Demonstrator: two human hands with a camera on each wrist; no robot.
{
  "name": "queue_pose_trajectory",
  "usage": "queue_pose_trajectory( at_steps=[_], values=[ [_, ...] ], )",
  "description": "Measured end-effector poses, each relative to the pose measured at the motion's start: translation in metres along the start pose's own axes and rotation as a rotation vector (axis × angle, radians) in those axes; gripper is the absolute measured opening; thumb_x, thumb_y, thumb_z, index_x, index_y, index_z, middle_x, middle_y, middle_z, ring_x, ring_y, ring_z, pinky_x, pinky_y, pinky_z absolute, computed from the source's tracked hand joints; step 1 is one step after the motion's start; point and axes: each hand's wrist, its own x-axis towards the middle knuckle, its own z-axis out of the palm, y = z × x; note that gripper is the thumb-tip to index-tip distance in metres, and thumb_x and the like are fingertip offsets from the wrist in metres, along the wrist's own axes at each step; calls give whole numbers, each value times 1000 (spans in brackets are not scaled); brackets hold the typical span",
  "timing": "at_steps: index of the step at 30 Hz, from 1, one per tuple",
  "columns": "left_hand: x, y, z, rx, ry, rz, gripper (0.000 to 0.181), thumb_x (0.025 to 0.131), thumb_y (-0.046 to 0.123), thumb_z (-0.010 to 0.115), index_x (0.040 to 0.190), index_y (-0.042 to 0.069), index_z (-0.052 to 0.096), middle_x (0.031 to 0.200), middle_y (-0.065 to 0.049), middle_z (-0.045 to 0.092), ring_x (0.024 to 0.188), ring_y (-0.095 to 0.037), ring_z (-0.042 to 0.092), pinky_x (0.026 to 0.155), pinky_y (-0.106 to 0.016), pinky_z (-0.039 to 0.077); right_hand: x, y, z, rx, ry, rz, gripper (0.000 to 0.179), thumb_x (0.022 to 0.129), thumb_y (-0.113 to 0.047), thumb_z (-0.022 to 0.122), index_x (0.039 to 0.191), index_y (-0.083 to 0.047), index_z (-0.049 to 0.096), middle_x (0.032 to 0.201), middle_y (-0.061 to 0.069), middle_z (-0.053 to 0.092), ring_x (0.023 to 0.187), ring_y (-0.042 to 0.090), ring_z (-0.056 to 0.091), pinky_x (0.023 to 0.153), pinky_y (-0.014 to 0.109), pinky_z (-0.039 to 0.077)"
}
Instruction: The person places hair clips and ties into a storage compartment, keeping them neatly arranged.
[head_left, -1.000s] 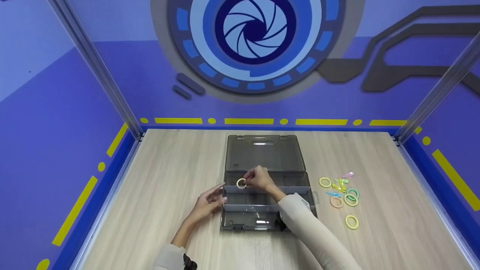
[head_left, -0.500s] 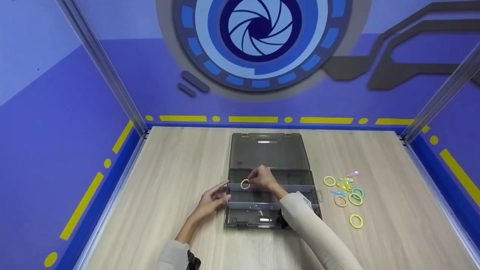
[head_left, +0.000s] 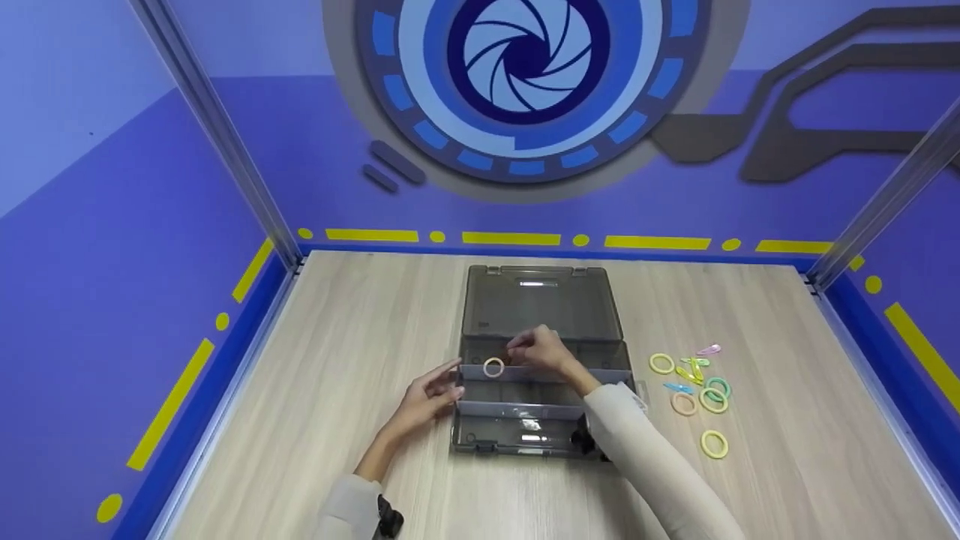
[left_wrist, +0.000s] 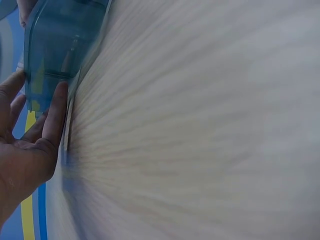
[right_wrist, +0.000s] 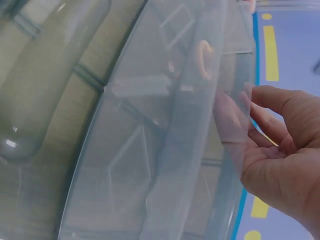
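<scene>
A smoky clear compartment box [head_left: 480, 429] lies with its lid [head_left: 541, 304] folded back on the table. A pale peach ring [head_left: 493, 367], like a small hair tie, overlaps the rear divider near the box's left end; in the right wrist view the ring [right_wrist: 203, 59] shows through the clear plastic. My right hand [head_left: 543, 349] is over the back compartment, just right of the ring and apart from it, with fingers bent loosely and holding nothing. My left hand [head_left: 420, 399] has its fingers stretched to the box's left side, fingertips right at the wall [left_wrist: 60, 55].
Right of the box lie several loose rings, among them a yellow ring [head_left: 714, 444] and a peach ring [head_left: 683, 403]. Several hair clips lie with them, including a blue clip [head_left: 678, 388] and a pink clip [head_left: 709, 349]. A patterned wall [head_left: 420, 210] stands behind the table.
My right hand has let go of the ring and drawn back a little to the right. The left hand stays at the box's side. The head view has shifted slightly.
</scene>
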Motion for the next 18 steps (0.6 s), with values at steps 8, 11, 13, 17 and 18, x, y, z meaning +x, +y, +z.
queue_pose_trajectory(
  at_steps=[8,11,13,17,18],
  values=[
    [3,3,1,0,3,6,61,97,10,70,152,3,45,134,-28,53,101,-12,64,85,-21,57,-19,1,-33,324,-43,33,28,95,5,63,116,23,62,101,32,73,81,26,76,82,50,62],
    [5,4,2,-7,-3,13,61,97,10,70,152,2,45,133,-29,53,101,-12,64,85,-22,57,-26,2,-50,308,-41,15,29,96,3,62,118,22,61,101,30,73,83,23,75,82,49,62],
    [4,3,2,6,-2,9,61,98,12,69,152,3,45,135,-29,53,103,-13,64,86,-22,57,-30,4,-59,281,-41,2,29,97,2,62,118,22,62,101,30,73,84,24,75,82,48,62],
    [1,1,1,19,-3,-3,61,99,14,68,154,4,44,138,-29,49,103,-13,59,85,-21,55,-41,11,-74,254,-37,-31,28,98,1,62,119,20,63,107,36,70,87,28,76,82,50,62],
    [1,2,1,26,-2,-7,61,99,15,68,154,5,44,139,-28,49,103,-12,58,85,-21,55,-44,13,-77,257,-34,-36,28,98,0,62,119,20,63,107,36,70,86,28,76,82,49,62]
  ],
)
